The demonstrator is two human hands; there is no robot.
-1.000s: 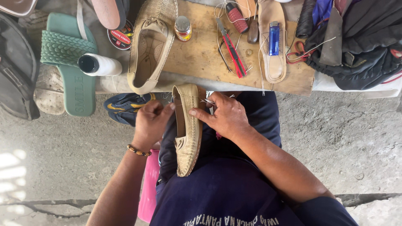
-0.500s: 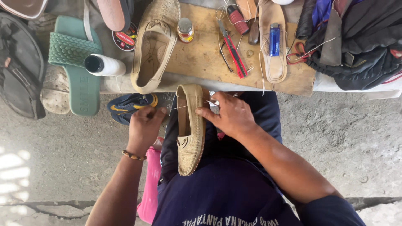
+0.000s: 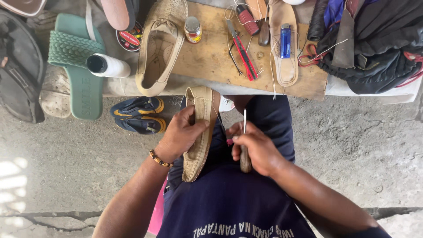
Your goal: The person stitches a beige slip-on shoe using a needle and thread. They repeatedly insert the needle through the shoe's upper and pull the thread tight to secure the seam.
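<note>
Sandals lie at the far left: a green slide sandal [image 3: 75,66] with a white thread spool [image 3: 108,66] beside it, and a tan woven loafer [image 3: 161,48] on the wooden board [image 3: 211,61]. Below, the left hand [image 3: 178,139] grasps a matching tan loafer [image 3: 198,132], tilted on the lap against the dark trousers. Just right of it, the right hand [image 3: 257,150] is clenched around a wooden-handled awl [image 3: 244,145], its metal tip pointing up. Red-handled pliers [image 3: 242,50] and a blue lighter [image 3: 285,40] rest on the board.
</note>
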